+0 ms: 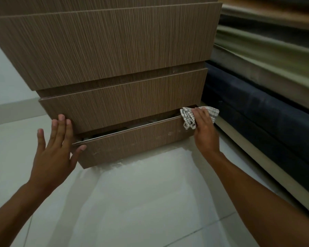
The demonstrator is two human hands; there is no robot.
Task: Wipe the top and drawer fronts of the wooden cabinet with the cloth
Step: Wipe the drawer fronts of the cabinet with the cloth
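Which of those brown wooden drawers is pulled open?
The bottom brown wood-grain drawer: it juts out, leaving a dark gap along its top edge. The middle drawer and top drawer sit closed.

looks like a room in a home, probably a bedroom. there's a wooden cabinet with flat drawer fronts standing on a pale tiled floor, and on the right a low dark padded piece that could be a bed base, though it's too blurry to tell.
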